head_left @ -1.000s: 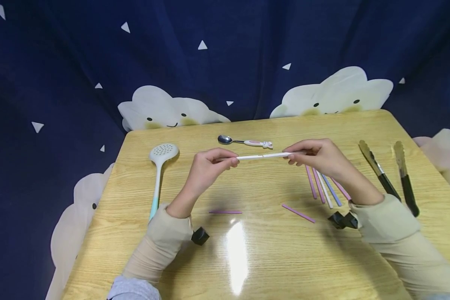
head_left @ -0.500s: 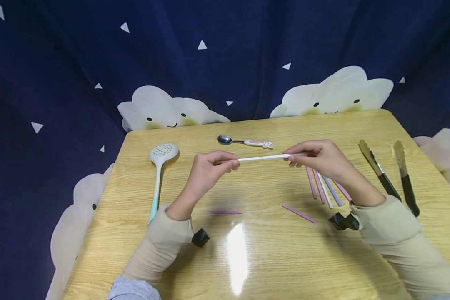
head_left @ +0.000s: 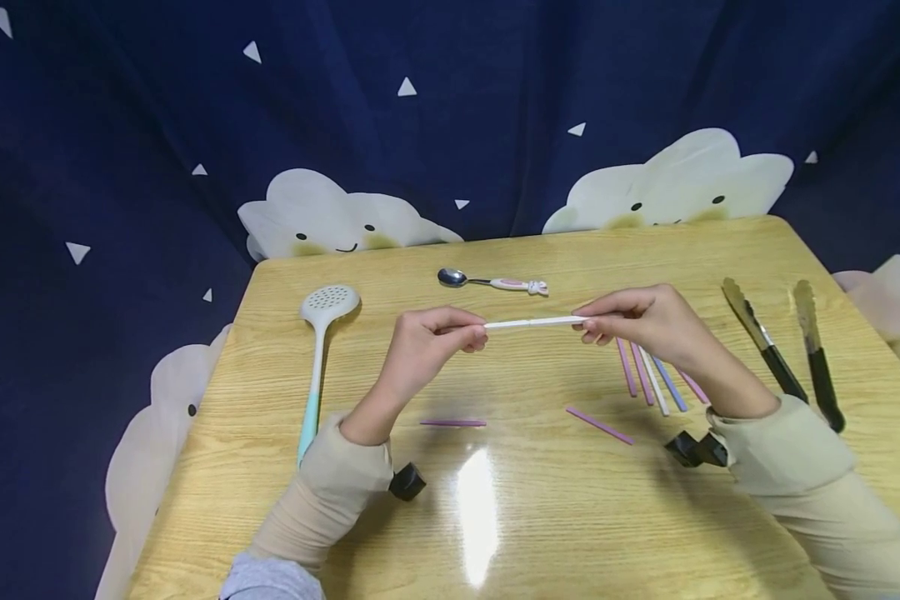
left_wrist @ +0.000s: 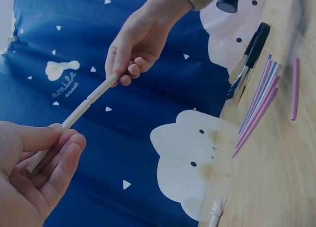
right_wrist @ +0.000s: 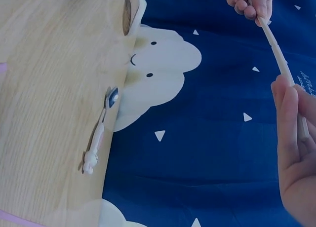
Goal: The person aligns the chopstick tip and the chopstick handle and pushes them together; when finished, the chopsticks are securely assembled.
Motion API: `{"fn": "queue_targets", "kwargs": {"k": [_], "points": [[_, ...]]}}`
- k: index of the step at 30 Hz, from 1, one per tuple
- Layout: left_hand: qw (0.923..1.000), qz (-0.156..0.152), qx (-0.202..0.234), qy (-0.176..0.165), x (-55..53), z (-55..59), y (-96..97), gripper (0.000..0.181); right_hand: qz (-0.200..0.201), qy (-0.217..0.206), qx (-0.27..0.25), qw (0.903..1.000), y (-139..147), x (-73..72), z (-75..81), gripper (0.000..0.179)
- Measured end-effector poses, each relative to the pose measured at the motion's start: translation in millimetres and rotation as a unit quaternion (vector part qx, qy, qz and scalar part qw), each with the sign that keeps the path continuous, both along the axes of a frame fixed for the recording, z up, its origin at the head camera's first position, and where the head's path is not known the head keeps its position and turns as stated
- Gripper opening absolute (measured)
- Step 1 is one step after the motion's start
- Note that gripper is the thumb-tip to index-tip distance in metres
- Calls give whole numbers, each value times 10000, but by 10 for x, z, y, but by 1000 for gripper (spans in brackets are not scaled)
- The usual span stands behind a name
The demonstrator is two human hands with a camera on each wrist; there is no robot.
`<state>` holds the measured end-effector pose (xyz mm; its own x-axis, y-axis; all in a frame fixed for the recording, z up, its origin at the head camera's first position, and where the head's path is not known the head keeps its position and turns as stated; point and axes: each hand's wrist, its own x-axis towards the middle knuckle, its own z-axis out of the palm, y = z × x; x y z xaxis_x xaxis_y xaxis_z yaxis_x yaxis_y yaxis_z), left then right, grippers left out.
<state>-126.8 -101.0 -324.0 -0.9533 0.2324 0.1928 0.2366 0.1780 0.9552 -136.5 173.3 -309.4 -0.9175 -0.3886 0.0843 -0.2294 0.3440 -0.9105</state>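
Above the table two white straws are held end to end in a nearly straight line, with a thin seam where their ends meet. My left hand (head_left: 438,333) pinches the left straw (head_left: 506,324) between thumb and fingers. Its far end runs across the palm in the left wrist view. The right straw (head_left: 555,321) is pinched the same way by my right hand (head_left: 645,325); in the right wrist view its outer end (right_wrist: 302,131) lies against the fingers. Whether the straws are joined or only touching, I cannot tell.
Several pink, white and blue straws (head_left: 675,387) lie beneath the right hand. Two single pink straws (head_left: 453,422) (head_left: 598,425) lie nearer. A spoon (head_left: 495,283) sits behind, a slotted skimmer (head_left: 318,342) at left, and tongs (head_left: 817,358) at right. A dark curtain hangs behind the table.
Both hands have come slightly lower and nearer with the straws. The thin gap between the straw ends looks narrower than a second ago. Things on the table stay in place.
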Motion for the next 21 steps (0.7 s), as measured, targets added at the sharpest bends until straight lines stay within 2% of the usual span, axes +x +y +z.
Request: {"fn": "queue_targets", "kwargs": {"k": [7, 13, 21], "points": [[9994, -36, 328, -130, 3, -62, 28, 9, 107, 190, -561, 9982, -32, 33, -37, 17], [9986, -41, 484, 216, 13, -105, 56, 10, 148, 460, -1058, 9932, -97, 66, -81, 11], [9978, 241, 407, 462, 55, -130, 97, 8, 23, 643, -993, 9930, -157, 104, -108, 13]]}}
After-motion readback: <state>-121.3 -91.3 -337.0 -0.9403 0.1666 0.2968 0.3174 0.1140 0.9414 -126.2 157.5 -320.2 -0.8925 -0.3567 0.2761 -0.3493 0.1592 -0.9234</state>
